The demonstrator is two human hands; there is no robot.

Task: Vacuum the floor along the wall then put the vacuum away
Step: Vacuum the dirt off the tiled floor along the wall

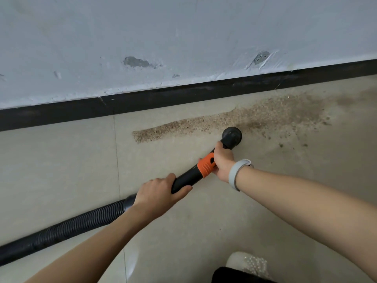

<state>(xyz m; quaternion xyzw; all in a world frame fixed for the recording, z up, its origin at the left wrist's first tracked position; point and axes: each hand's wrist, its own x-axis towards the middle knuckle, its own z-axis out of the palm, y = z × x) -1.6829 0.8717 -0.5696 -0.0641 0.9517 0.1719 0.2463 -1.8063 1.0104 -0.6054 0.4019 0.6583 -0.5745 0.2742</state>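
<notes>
Left hand (161, 190) and right hand (222, 162) grip the vacuum wand (187, 179); its nozzle (232, 136) touches the sawdust strip (214, 123) near the wall (183, 37).

Soft, even indoor light; wide-angle frame, mostly sharp.

The light is diffuse and cool, with no hard glare. The wall (183, 27) reads pale blue-grey and evenly lit. Shadows on the floor (61, 160) are faint; only a soft dark patch sits under the nozzle (232, 136). A weak sheen shows on the tile near the bottom edge. The baseboard (142, 101) bows slightly from lens distortion, and the forearms stretch large toward the lower corners. The shoe (244, 262) at the bottom is soft and out of focus.
</notes>
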